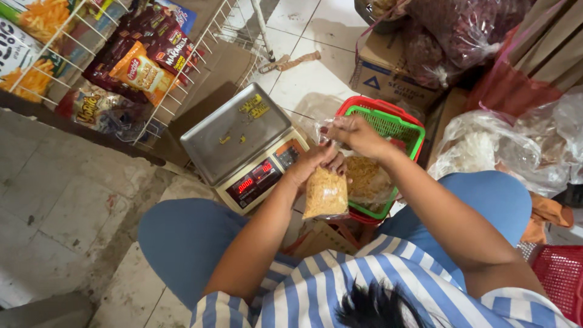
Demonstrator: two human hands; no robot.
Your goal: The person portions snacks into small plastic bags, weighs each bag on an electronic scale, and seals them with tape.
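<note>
Fingers of the left hand (313, 163) were closed around the top of a small clear bag (326, 193) of yellow crumbs, in the middle of the frame. The right hand (356, 133) pinched the bag's neck from above; its fingertips were hard to see. Behind it, a red and green basket (398, 124) held a bigger plastic bag (366, 180) of the same crumbs, partly hidden. A digital scale (243, 143) stood empty at the left. Snack packets (143, 70) in a wire rack (209, 33) were cut off at upper left.

Small clear bag (326, 193) of golden crumbs, hanging upright, top pinched shut
</note>
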